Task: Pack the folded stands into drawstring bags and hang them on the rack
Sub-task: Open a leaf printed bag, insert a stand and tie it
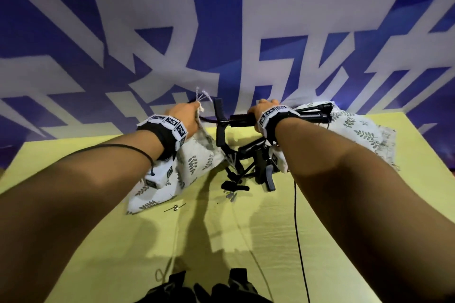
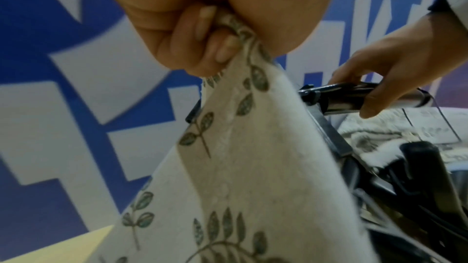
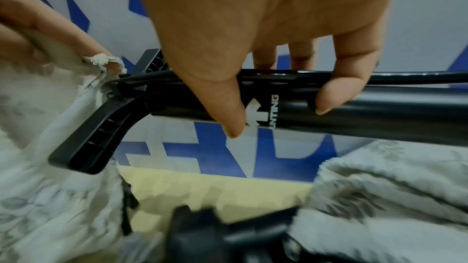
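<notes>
My left hand (image 1: 188, 114) grips the gathered top of a white leaf-print drawstring bag (image 1: 197, 162), cord ends sticking up above the fist; the left wrist view shows my fingers (image 2: 202, 33) curled into the cloth (image 2: 253, 167). My right hand (image 1: 264, 107) holds a black folded stand (image 1: 237, 119) level above the table, thumb and fingers round its tube (image 3: 380, 113). The stand's black cross-shaped end (image 3: 101, 131) sits right at the bag's mouth (image 3: 96, 79). Whether it is inside the bag, I cannot tell.
A second black folded stand (image 1: 248, 167) lies on the yellow table (image 1: 246, 241) below my hands. More leaf-print bags (image 1: 364, 133) lie at the back right. A small metal pin (image 1: 174, 208) and a black cable (image 1: 299, 241) lie nearer me. A blue-white banner (image 1: 221, 32) rises behind.
</notes>
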### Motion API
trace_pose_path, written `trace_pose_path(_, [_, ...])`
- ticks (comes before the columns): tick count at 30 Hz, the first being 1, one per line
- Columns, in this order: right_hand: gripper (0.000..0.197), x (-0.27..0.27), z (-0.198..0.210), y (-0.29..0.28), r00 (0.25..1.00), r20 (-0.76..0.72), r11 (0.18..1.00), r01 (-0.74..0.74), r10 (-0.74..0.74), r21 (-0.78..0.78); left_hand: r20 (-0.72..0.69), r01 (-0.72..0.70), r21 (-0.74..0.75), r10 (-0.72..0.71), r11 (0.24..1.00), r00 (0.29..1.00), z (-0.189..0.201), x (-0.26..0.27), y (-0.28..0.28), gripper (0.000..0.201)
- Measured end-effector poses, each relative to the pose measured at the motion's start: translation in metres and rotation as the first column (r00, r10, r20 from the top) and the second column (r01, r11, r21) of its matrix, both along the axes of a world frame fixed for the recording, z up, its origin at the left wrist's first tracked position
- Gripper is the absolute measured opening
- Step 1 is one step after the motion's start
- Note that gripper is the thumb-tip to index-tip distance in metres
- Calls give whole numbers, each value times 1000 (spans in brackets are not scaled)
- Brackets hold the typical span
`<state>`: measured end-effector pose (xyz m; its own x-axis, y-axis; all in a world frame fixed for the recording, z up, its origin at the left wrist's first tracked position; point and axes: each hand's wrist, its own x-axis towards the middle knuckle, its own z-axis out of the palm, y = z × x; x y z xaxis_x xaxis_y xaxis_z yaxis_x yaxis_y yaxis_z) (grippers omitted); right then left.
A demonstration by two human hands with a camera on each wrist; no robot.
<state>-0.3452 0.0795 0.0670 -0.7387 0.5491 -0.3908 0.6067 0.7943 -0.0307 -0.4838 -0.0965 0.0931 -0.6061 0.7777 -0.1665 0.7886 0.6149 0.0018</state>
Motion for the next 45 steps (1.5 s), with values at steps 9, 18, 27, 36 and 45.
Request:
trace_pose_path(9, [44, -38, 40, -69, 953, -293, 997, 74, -77, -22, -23, -214, 73, 216, 974, 976, 37, -53, -96, 45])
trace_pose_path(18, [48, -98, 87, -175, 885, -464, 998, 13, -41, -63, 60, -226, 279, 218, 933, 974, 55, -70, -200, 45])
trace_pose_path(27, [50, -135, 127, -254, 664, -741, 969, -102, -102, -225, 54, -112, 86, 108, 990, 993, 59, -77, -249, 34])
trace_pose_path(36, [53, -146, 140, -289, 436, -817, 874, -124, -377, -470, 34, -9, -50, 10, 999, 999, 43, -74, -255, 43])
trace_pose_path(45, [44, -154, 152, -295, 247, -839, 830, -173, -485, -530, 100, -111, -301, 147, 947, 984, -82, -169, -244, 84])
